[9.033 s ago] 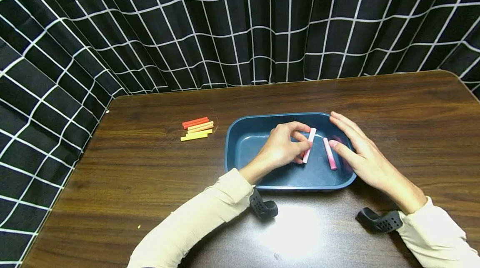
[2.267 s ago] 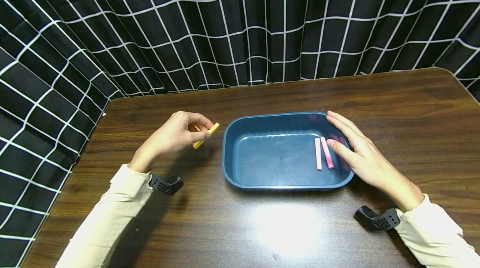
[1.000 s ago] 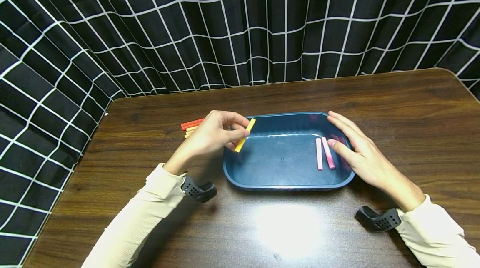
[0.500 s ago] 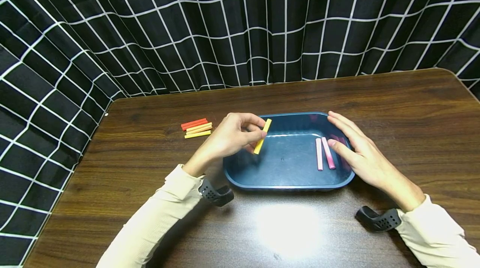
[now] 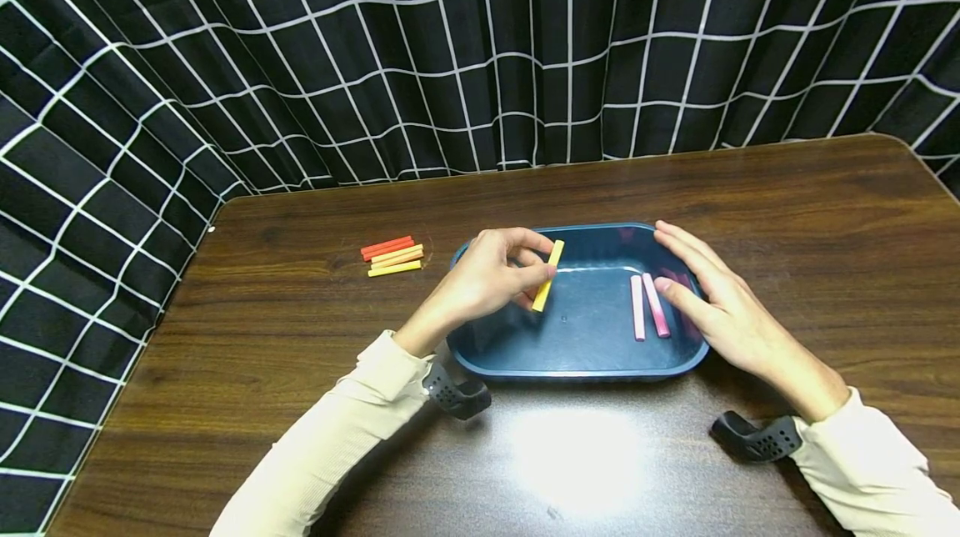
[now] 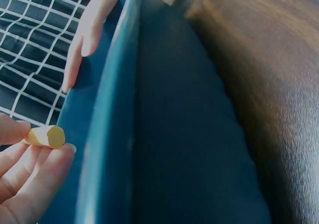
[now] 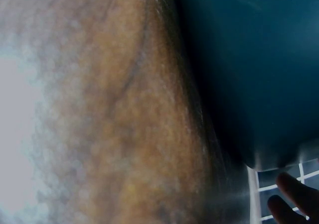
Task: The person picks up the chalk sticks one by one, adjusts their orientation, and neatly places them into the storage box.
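Observation:
In the head view my left hand pinches a yellow chalk stick between thumb and fingers, over the left half of a blue plastic bin. The left wrist view shows the six-sided end of that chalk beyond the fingertips. Two pink chalk sticks, one pale and one darker, lie side by side on the bin's floor at the right. My right hand rests at the bin's right end, fingers straight along the outside of the rim and thumb inside.
Left of the bin, a small group of chalk lies on the brown wooden table: red sticks, orange sticks and a yellow stick. A black curtain with white grid lines hangs behind the table.
My left hand took a yellow chalk stick from the group and has carried it right, over the bin. The pale pink chalk it held earlier now lies in the bin. My right hand stays put.

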A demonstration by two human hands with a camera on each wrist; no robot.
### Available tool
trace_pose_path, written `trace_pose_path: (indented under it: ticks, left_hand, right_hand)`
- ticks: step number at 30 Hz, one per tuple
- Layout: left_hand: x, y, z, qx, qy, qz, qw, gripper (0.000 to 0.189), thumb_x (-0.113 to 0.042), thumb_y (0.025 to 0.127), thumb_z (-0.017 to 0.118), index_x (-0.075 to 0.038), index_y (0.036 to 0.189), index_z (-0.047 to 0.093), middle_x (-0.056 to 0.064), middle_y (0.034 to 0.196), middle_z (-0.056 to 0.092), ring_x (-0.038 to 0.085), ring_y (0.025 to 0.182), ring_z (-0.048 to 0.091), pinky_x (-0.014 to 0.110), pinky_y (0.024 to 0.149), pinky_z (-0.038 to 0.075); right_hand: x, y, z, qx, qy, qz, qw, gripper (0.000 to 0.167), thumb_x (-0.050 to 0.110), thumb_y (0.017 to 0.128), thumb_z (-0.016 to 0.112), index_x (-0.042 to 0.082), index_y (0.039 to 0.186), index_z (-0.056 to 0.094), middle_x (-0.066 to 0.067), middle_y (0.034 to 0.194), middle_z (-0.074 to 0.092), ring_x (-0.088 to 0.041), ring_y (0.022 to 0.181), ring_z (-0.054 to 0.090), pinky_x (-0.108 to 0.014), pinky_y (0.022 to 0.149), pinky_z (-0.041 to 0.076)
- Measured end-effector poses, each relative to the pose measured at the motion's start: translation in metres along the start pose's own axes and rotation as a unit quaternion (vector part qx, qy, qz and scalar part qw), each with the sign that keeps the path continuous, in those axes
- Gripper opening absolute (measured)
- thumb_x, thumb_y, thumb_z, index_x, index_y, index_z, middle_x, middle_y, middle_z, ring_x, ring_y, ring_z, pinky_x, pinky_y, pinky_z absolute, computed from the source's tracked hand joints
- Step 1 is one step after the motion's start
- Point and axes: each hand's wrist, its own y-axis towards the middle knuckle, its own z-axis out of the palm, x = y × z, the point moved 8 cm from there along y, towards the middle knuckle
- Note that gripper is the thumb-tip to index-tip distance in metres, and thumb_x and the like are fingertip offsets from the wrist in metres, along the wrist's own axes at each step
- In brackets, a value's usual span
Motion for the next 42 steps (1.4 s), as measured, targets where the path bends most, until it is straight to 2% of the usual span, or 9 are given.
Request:
trace_pose_path:
  ticks: [4,8,11,13,19,25,29,33,42]
  left_hand:
    - [-0.003,0.003,0.007,0.003,-0.005,0.004,1.0000,0.033,-0.005,0.093,0.066,0.003,0.124,0.060,0.026,0.103,0.071,0.010,0.059,0.064,0.036,0.065,0.061]
    - [-0.006,0.005,0.013,0.000,-0.009,0.006,0.9999,0.033,-0.005,0.092,0.066,0.002,0.124,0.061,0.024,0.099,0.073,0.012,0.055,0.065,0.035,0.064,0.061]
    - [-0.007,0.006,0.016,-0.002,-0.012,0.005,0.9999,0.034,-0.006,0.092,0.067,0.001,0.125,0.061,0.022,0.097,0.073,0.012,0.055,0.066,0.035,0.064,0.061]
    - [-0.008,0.007,0.018,-0.003,-0.013,0.006,0.9999,0.034,-0.006,0.092,0.067,0.001,0.125,0.061,0.022,0.097,0.074,0.012,0.054,0.065,0.036,0.064,0.061]
    - [-0.009,0.011,0.024,-0.009,-0.015,0.004,0.9998,0.034,-0.007,0.092,0.068,0.000,0.124,0.062,0.021,0.096,0.074,0.013,0.051,0.065,0.038,0.063,0.061]
    - [-0.008,0.016,0.031,-0.018,-0.024,0.000,0.9996,0.032,-0.006,0.092,0.068,0.000,0.122,0.063,0.021,0.093,0.074,0.012,0.049,0.063,0.038,0.060,0.060]
    - [-0.007,0.018,0.035,-0.020,-0.031,-0.006,0.9993,0.032,-0.005,0.092,0.067,0.001,0.124,0.062,0.020,0.093,0.074,0.012,0.050,0.063,0.040,0.061,0.060]
    - [-0.006,0.019,0.039,-0.030,-0.037,-0.013,0.9988,0.033,-0.006,0.092,0.068,0.000,0.124,0.062,0.014,0.089,0.074,0.012,0.050,0.063,0.039,0.062,0.060]
    - [-0.006,0.023,0.046,-0.048,-0.046,-0.014,0.9977,0.034,-0.005,0.091,0.069,0.000,0.124,0.062,0.014,0.088,0.073,0.010,0.050,0.063,0.038,0.062,0.060]
  right_hand:
    - [0.001,0.000,0.000,-0.005,-0.002,-0.010,0.9999,0.058,0.019,0.100,0.055,0.015,0.154,0.034,-0.013,0.162,0.029,-0.012,0.151,0.023,-0.009,0.112,0.013]
    - [0.002,0.000,0.000,-0.002,-0.001,-0.005,1.0000,0.059,0.020,0.100,0.055,0.015,0.155,0.033,-0.013,0.162,0.028,-0.019,0.152,0.022,-0.014,0.116,0.013]
    - [0.001,0.000,0.000,0.001,0.002,-0.001,1.0000,0.059,0.020,0.101,0.055,0.015,0.155,0.033,-0.013,0.163,0.027,-0.036,0.150,0.023,-0.018,0.118,0.013]
    - [0.001,0.000,0.000,0.001,0.004,-0.002,1.0000,0.059,0.020,0.101,0.055,0.014,0.155,0.033,-0.014,0.163,0.027,-0.035,0.150,0.023,-0.023,0.121,0.014]
    - [0.002,0.001,0.000,0.002,0.000,-0.002,1.0000,0.058,0.020,0.101,0.055,0.015,0.155,0.034,-0.013,0.162,0.027,-0.034,0.150,0.023,-0.012,0.115,0.012]
    - [0.002,0.000,0.000,0.002,0.002,0.000,1.0000,0.058,0.020,0.101,0.055,0.016,0.155,0.034,-0.012,0.163,0.027,-0.039,0.149,0.024,-0.015,0.116,0.013]
    - [0.001,0.000,0.001,0.004,0.007,0.004,1.0000,0.058,0.020,0.101,0.055,0.015,0.155,0.033,-0.012,0.163,0.026,-0.041,0.148,0.024,-0.038,0.123,0.016]
    - [0.002,0.001,0.001,0.007,0.015,0.007,0.9998,0.059,0.020,0.100,0.055,0.014,0.155,0.033,-0.014,0.163,0.026,-0.044,0.147,0.023,-0.067,0.116,0.017]
    - [0.001,0.001,0.001,0.012,0.019,0.011,0.9997,0.059,0.020,0.101,0.054,0.014,0.155,0.032,-0.014,0.163,0.024,-0.046,0.147,0.023,-0.071,0.113,0.017]
